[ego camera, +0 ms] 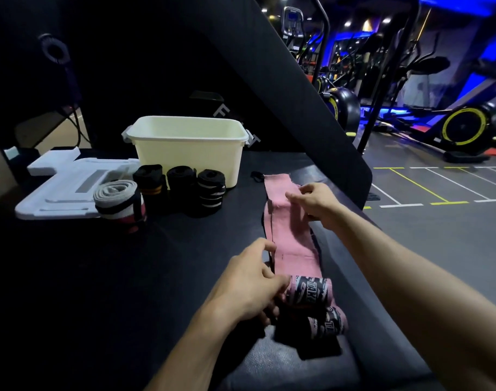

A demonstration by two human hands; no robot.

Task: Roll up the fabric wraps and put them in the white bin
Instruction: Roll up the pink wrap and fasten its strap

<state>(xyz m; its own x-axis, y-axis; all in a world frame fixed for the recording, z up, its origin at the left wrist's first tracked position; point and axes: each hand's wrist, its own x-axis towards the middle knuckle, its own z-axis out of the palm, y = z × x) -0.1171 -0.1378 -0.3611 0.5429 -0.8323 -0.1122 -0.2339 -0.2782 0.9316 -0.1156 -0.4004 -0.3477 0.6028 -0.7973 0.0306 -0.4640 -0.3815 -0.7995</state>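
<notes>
The left hand (249, 280) gripped the rolled end of the pink wrap (290, 232). The right hand (316, 203) pinched its edge, toward 12 o'clock. The white bin (189, 148) stood at 11 o'clock.

Pink wrap (289, 221) under my fingers is soft matt cloth, the white bin (189, 153) smooth plastic, tabletop (100, 277) matt black.

bin (189, 158) inside hidden, L fingertips hidden

Four rolled wraps (162, 193) before the bin (189, 148), foam tray (60, 190) left
</notes>
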